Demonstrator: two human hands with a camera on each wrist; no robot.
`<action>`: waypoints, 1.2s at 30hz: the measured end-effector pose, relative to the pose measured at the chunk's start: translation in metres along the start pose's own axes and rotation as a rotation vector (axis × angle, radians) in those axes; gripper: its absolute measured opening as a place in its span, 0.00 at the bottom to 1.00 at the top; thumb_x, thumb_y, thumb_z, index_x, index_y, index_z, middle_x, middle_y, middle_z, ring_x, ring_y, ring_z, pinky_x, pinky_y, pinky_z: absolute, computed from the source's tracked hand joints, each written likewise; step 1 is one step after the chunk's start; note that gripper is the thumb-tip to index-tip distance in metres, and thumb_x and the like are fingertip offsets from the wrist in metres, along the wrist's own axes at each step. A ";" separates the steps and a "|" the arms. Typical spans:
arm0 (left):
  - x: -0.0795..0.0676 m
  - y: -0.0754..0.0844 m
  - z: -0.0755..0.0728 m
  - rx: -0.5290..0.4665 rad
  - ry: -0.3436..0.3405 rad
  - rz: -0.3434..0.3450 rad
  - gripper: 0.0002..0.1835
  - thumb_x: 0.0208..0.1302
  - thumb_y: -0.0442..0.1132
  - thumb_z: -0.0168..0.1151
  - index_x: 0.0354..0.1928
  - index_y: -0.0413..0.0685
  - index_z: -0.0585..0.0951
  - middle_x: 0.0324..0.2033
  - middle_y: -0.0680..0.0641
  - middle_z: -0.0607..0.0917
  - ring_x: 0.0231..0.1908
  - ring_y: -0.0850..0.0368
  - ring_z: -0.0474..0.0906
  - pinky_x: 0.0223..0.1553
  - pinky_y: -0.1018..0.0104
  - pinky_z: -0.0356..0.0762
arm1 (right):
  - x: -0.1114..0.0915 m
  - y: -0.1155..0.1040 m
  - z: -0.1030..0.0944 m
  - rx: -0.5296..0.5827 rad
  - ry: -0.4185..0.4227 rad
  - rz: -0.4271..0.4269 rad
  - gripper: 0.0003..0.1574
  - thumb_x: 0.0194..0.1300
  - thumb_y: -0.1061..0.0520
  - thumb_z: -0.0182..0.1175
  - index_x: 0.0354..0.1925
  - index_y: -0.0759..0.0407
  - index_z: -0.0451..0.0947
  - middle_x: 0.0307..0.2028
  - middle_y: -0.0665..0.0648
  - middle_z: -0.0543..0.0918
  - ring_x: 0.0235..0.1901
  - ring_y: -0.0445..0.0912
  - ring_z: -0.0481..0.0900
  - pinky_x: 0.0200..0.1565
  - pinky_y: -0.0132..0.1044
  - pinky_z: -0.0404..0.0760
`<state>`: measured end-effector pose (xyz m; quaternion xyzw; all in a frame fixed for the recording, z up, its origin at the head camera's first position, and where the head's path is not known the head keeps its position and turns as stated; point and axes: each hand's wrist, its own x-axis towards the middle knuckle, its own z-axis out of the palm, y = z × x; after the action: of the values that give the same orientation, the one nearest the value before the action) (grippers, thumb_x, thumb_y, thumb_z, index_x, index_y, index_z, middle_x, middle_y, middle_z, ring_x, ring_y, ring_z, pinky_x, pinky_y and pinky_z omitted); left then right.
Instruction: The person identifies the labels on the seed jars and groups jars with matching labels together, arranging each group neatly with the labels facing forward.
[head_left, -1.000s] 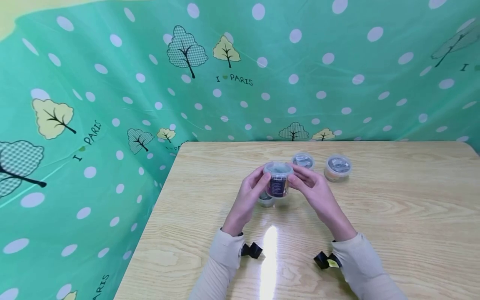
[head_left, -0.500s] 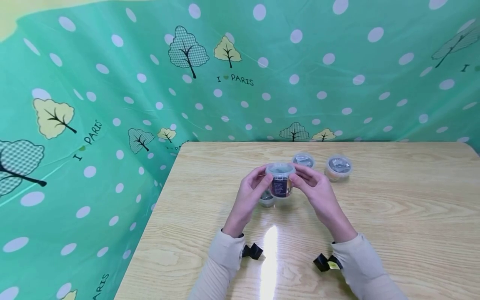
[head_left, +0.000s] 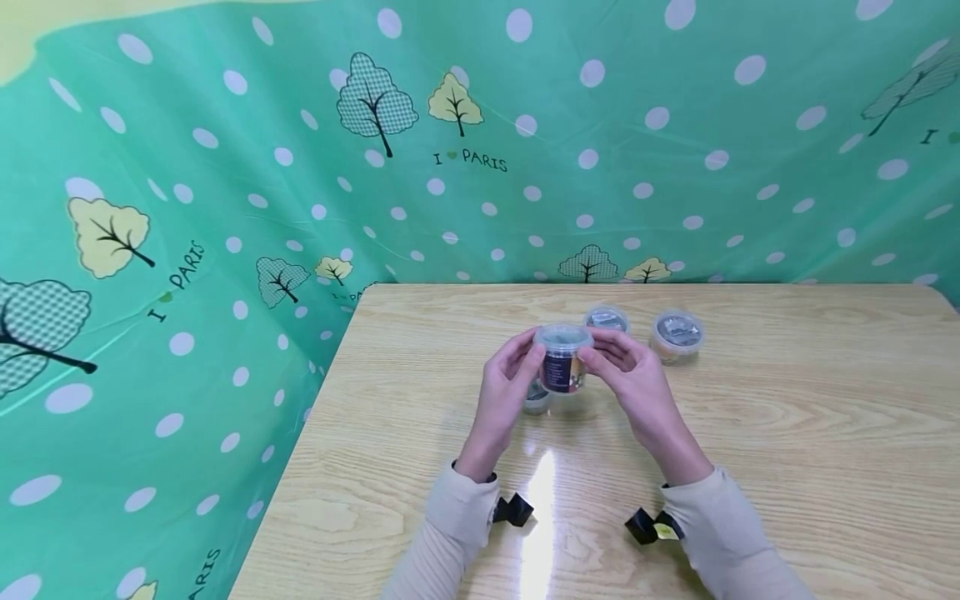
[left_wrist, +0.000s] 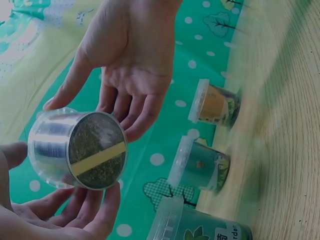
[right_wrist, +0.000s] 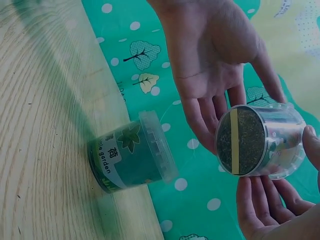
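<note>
Between both hands a small clear plastic tub (head_left: 564,360) is held up above the table, roughly upright, with a dark printed label facing the head camera. My left hand (head_left: 504,385) grips its left side, thumb at the front near the rim. On the opposite side my right hand (head_left: 633,379) holds it the same way, fingers behind. Both wrist views show the tub's underside (left_wrist: 97,150), with dark soil-like grains behind the clear base and a pale yellow strip (right_wrist: 235,141) across it. A green-labelled tub (right_wrist: 127,152) stands on the table, partly hidden behind the held one in the head view.
Further back on the wooden table (head_left: 810,417) stand two more lidded tubs, one orange-labelled (head_left: 677,335) and one greenish (head_left: 606,320), partly behind my right fingers. A green dotted cloth (head_left: 525,217) hangs along the table's back and left edges.
The held tub has shifted slightly right and turned a little, its dark label now further left on its face with orange print showing beside it. My left forearm has moved slightly right.
</note>
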<state>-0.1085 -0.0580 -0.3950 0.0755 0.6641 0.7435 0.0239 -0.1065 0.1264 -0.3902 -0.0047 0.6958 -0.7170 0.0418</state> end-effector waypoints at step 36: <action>0.003 -0.001 -0.017 -0.089 -0.196 -0.013 0.26 0.75 0.44 0.52 0.70 0.41 0.68 0.65 0.38 0.74 0.64 0.47 0.72 0.64 0.56 0.75 | 0.002 -0.001 -0.005 0.060 -0.139 -0.019 0.30 0.73 0.53 0.58 0.66 0.64 0.66 0.56 0.57 0.76 0.53 0.39 0.78 0.56 0.34 0.81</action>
<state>-0.1141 -0.0740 -0.3973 0.1426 0.6254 0.7611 0.0969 -0.1090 0.1316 -0.3893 -0.0601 0.6693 -0.7359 0.0832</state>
